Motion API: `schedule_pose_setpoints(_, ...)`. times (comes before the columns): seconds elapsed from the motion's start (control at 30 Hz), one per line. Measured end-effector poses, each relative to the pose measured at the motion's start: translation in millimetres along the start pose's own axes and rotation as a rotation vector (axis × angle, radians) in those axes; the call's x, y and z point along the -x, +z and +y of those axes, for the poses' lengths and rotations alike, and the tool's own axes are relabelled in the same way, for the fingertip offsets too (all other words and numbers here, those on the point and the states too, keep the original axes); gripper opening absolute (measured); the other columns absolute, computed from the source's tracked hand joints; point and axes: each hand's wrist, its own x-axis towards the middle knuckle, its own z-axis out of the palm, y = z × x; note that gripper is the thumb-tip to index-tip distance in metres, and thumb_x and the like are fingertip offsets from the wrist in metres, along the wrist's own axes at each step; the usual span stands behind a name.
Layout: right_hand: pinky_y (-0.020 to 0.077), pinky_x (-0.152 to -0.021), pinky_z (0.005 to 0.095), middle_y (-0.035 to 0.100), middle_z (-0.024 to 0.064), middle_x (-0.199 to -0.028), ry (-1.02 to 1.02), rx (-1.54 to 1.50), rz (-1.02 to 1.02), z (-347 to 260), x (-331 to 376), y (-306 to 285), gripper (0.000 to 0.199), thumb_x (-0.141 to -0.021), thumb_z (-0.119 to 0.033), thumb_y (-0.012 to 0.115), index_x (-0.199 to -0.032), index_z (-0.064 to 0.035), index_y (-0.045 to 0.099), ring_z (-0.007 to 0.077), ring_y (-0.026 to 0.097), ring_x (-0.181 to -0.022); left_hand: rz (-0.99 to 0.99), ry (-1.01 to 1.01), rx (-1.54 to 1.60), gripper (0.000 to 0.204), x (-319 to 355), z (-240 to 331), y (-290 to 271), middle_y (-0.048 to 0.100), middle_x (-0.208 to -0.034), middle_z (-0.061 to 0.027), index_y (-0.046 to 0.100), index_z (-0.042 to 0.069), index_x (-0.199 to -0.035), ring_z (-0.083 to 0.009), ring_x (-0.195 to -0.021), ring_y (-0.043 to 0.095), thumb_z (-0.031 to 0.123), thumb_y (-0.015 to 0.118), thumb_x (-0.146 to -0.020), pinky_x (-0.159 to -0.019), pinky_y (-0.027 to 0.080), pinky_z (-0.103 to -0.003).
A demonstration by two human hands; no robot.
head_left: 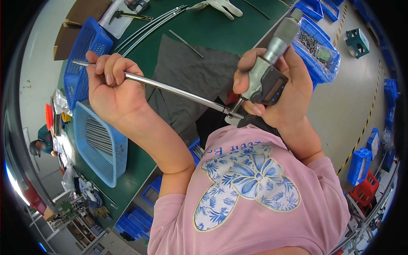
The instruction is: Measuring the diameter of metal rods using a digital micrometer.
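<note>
My left hand (115, 83) is closed around a shiny metal rod (170, 88), whose thin end sticks out past my fingers at the upper left. The rod slants down to the right. My right hand (293, 85) grips a digital micrometer (260, 80) by its frame and small display, with its thimble pointing up and away. At the micrometer's jaw the rod's far end sits in the gap; whether both measuring faces touch it, I cannot tell. Below both hands lies a dark grey cloth (178, 72) on the green table.
Thin rods (153, 26), a white glove (219, 6) and a caliper (129, 16) lie at the table's far side. A light blue basket (114, 163) holds several rods. Another blue basket (91, 42) stands behind it. A blue bin (316, 53) of small metal parts is at right.
</note>
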Motion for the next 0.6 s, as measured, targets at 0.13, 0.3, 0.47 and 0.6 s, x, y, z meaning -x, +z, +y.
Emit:
schedule_pose_setpoints(0.13,0.0385,-0.035,0.0213,0.059,0.0219,-0.069,-0.008,0.02,-0.019,-0.9,-0.3,0.0,0.066,-0.083,-0.051,0.025,-0.088,0.0084,0.053,0.0163,0.048,-0.039,0.011,0.053,-0.01,0.018,2.4,-2.9,2.8,0.036,-0.06,-0.0008,0.051,0.002,-0.092,-0.0082,-0.044,0.026,0.015,0.039,-0.088,-0.038,0.022,-0.021)
schedule_pose_setpoints(0.3,0.0363,-0.033,0.0224,0.054,0.0212,-0.068,-0.052,0.156,-0.046,-2.4,1.2,-1.0,0.061,-0.086,-0.05,0.023,-0.086,0.0041,0.051,0.0176,0.046,-0.046,0.022,0.041,-0.026,0.021,1.0,-0.8,-0.3,0.038,-0.061,-0.001,0.052,0.003,-0.093,-0.0086,-0.044,0.028,0.019,0.038,-0.089,-0.038,0.023,-0.021)
schedule_pose_setpoints(0.47,0.0359,-0.033,0.0225,0.054,0.0215,-0.068,-0.009,0.118,-0.049,-3.4,-1.3,-1.4,0.061,-0.086,-0.049,0.022,-0.086,0.0047,0.051,0.0176,0.046,-0.044,0.01,0.029,-0.025,0.022,0.7,-0.3,-1.7,0.038,-0.061,-0.0013,0.051,0.002,-0.092,-0.0088,-0.045,0.028,0.019,0.038,-0.089,-0.039,0.024,-0.021)
schedule_pose_setpoints(0.6,0.0357,-0.033,0.0226,0.054,0.0222,-0.067,-0.049,0.119,-0.03,-2.3,0.4,2.7,0.057,-0.088,-0.042,0.018,-0.086,0.0053,0.05,0.0176,0.044,-0.041,-0.002,0.023,-0.025,0.022,0.7,0.2,-2.1,0.038,-0.061,-0.0014,0.051,0.002,-0.092,-0.0089,-0.045,0.028,0.019,0.038,-0.089,-0.039,0.024,-0.021)
